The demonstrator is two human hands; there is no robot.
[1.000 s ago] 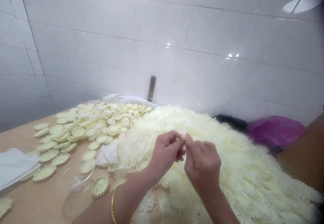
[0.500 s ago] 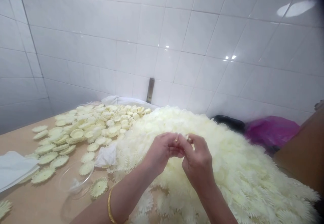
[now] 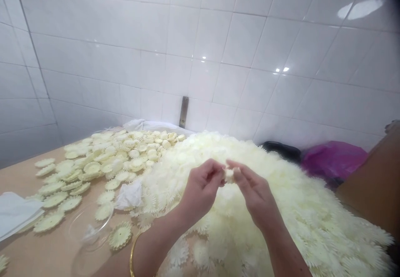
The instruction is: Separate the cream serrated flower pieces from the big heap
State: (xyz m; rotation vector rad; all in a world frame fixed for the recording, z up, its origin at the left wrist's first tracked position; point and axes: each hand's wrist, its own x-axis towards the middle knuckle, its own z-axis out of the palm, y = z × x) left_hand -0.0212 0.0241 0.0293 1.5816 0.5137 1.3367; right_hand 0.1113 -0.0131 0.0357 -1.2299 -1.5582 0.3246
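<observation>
Between my fingertips is a small pale cream piece with a ruffled edge (image 3: 229, 175), perhaps a petal disc folded or bunched up; its full shape is hidden. My left hand (image 3: 203, 184) pinches it from one side, thumb against index finger. From the other side my right hand (image 3: 252, 188) grips it between thumb and fingers. Both hands hover over a large heap of pale yellow, jagged-edged fabric petals (image 3: 300, 210). A gold bangle (image 3: 131, 254) circles my left wrist.
Many thicker scalloped discs (image 3: 93, 167) are piled on the tan table (image 3: 59, 252) at left. Nearby lie a clear round dish (image 3: 90, 227), a crumpled white tissue (image 3: 129, 195) and white sheets (image 3: 15, 214). A purple bag (image 3: 334, 160) and a black object (image 3: 281, 150) sit behind the heap.
My hands have moved slightly apart, and the cream piece now shows between them. My right fingers have straightened from a curled pinch. The view has shifted a little.
</observation>
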